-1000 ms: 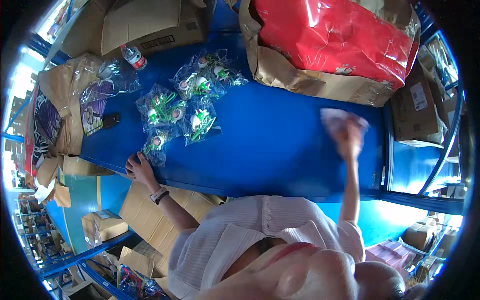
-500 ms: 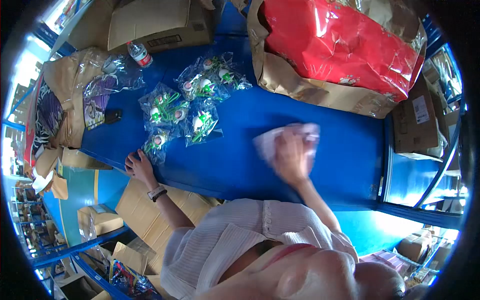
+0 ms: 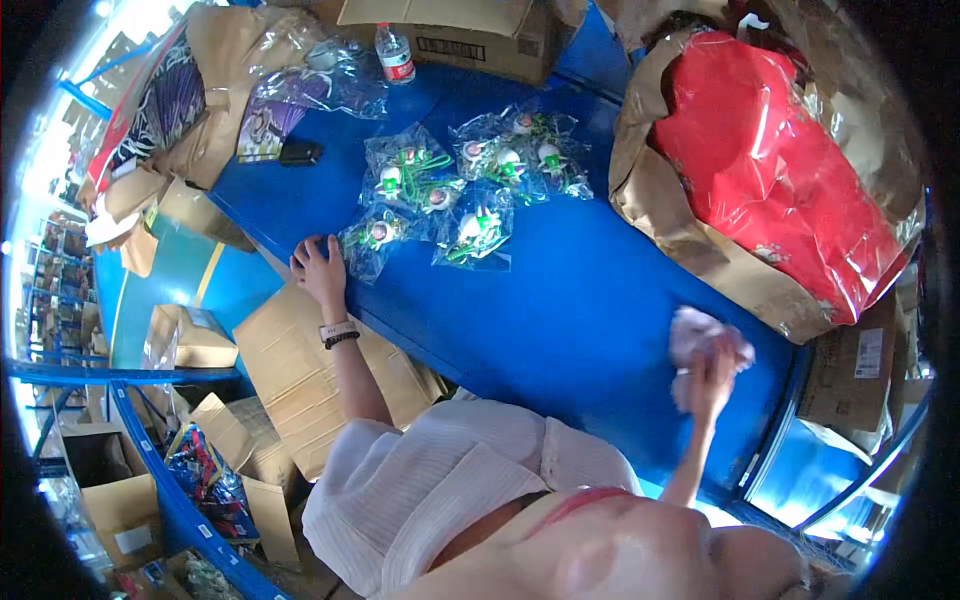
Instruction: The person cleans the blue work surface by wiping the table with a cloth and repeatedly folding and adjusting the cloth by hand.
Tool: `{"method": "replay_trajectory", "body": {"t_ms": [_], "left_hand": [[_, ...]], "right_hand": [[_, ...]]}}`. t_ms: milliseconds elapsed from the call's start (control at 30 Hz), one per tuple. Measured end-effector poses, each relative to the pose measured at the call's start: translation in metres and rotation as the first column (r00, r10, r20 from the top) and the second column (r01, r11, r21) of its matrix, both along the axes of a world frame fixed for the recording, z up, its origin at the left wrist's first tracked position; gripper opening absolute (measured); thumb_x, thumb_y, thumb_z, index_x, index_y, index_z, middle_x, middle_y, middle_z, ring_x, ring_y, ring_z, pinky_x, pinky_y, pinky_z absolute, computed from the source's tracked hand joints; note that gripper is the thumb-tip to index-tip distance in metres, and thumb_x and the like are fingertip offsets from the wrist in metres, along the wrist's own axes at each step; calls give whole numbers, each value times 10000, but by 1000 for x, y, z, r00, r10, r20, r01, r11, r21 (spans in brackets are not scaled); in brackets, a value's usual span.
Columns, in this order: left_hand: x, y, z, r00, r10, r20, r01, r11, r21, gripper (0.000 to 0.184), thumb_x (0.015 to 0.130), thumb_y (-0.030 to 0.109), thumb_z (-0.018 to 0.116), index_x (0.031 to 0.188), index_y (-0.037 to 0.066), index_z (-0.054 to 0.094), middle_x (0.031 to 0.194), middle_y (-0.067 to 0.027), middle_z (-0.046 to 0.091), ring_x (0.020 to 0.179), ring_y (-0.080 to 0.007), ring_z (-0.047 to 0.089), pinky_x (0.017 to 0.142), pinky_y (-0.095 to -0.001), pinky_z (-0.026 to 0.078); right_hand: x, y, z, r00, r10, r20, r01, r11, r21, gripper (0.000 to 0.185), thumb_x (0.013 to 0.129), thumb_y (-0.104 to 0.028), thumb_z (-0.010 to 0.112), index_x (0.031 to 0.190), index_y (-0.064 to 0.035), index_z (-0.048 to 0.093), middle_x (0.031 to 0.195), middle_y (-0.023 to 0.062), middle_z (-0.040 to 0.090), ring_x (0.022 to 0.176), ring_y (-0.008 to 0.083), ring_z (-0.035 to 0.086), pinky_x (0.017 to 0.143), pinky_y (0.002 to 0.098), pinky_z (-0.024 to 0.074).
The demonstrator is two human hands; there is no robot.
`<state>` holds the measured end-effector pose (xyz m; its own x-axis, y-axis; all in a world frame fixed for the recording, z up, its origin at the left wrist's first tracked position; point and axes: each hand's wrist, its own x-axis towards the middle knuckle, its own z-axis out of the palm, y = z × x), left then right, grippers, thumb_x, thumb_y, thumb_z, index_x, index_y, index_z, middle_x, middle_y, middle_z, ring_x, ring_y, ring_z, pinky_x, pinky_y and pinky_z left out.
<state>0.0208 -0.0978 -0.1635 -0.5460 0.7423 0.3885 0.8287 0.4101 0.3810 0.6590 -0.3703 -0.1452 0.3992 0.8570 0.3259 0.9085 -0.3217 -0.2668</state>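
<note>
My right hand presses a crumpled pale pink cloth on the blue table, towards its right end; the hand is a little blurred. At the table's near left edge rests my left hand, its fingers apart and holding nothing. Just beyond it lies a clear plastic bag with a small white and green figure inside. Several more such bagged items with green cords, among them one bag, lie grouped in the middle of the table.
A large brown paper bundle with red wrapping takes up the back right. At the back left stand a bottle with a red label and a cardboard box. A dark object lies near purple packets.
My right hand has moved right across the table with the cloth. My left hand stays at the table edge. The view has turned, shifting the table's contents in the frame.
</note>
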Motion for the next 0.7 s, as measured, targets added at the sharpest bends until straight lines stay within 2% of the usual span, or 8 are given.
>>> {"method": "replay_trajectory", "body": {"t_ms": [133, 200, 300, 333, 433, 467, 533, 700], "left_hand": [[7, -3, 8, 998, 17, 57, -16, 1000, -12, 394, 882, 511, 489, 1121, 203, 545, 1303, -33, 469, 1252, -373, 350, 936, -570, 351], [8, -1, 7, 999, 14, 50, -13, 1000, -12, 394, 881, 511, 490, 1121, 204, 545, 1304, -33, 468, 1252, -375, 351, 936, -572, 351], [8, -2, 7, 1000, 22, 13, -21, 1000, -19, 393, 879, 510, 494, 1121, 205, 545, 1306, -36, 465, 1253, -380, 352, 935, -577, 351], [9, -2, 6, 1000, 26, 13, -25, 1000, -16, 393, 879, 510, 494, 1121, 205, 545, 1306, -36, 465, 1253, -380, 352, 935, -577, 351], [13, -1, 1, 999, 46, -8, -46, 999, 3, 388, 879, 505, 500, 1123, 207, 544, 1298, -36, 470, 1250, -383, 355, 935, -574, 353], [10, -2, 4, 998, 54, -22, -54, 998, 10, 386, 879, 503, 502, 1124, 208, 544, 1296, -36, 471, 1249, -384, 356, 935, -572, 354], [8, 2, 11, 998, 56, -22, -55, 998, 26, 385, 879, 502, 502, 1124, 208, 545, 1294, -35, 473, 1248, -383, 357, 934, -572, 355], [9, -4, 5, 999, 48, 25, -48, 999, 20, 381, 878, 497, 506, 1122, 208, 554, 1287, -33, 479, 1244, -382, 360, 930, -573, 359]], "right_hand": [[51, -19, -21, 917, -244, 317, 239, 969, 53, 514, 875, -291, 542, 1330, -76, 436, 1344, 141, 475, 1221, 323, 452, 950, 477, 403], [53, -6, -49, 729, -280, 625, 339, 940, 26, 576, 849, -304, 547, 1342, -45, 399, 1340, 199, 436, 1184, 386, 449, 921, 528, 395], [2, 37, -52, 766, -331, 551, 438, 896, -69, 622, 816, -319, 555, 1334, -22, 383, 1329, 247, 387, 1121, 431, 452, 888, 565, 391], [-38, 60, -28, 830, -291, 477, 381, 919, -103, 626, 764, -294, 607, 1291, -17, 414, 1316, 258, 365, 1033, 422, 463, 852, 560, 400], [-152, 105, 16, 950, 173, 260, -230, 951, 206, 531, 775, -278, 592, 1216, -8, 472, 1299, 263, 371, 978, 395, 458, 860, 562, 371], [-179, 106, 9, 925, 309, 220, -313, 950, -19, 536, 794, -284, 572, 1238, -1, 473, 1345, 282, 349, 1120, 444, 426, 943, 596, 323], [-230, 100, 28, 808, 568, 157, -568, 822, -49, 569, 785, -265, 589, 1271, 2, 462, 1406, 293, 306, 1245, 477, 349, 995, 615, 287], [-242, 99, 44, 664, 742, -90, -746, 666, -13, 574, 767, -279, 616, 1296, -96, 488, 1456, 140, 354, 1330, 350, 342, 1092, 495, 258]]}}
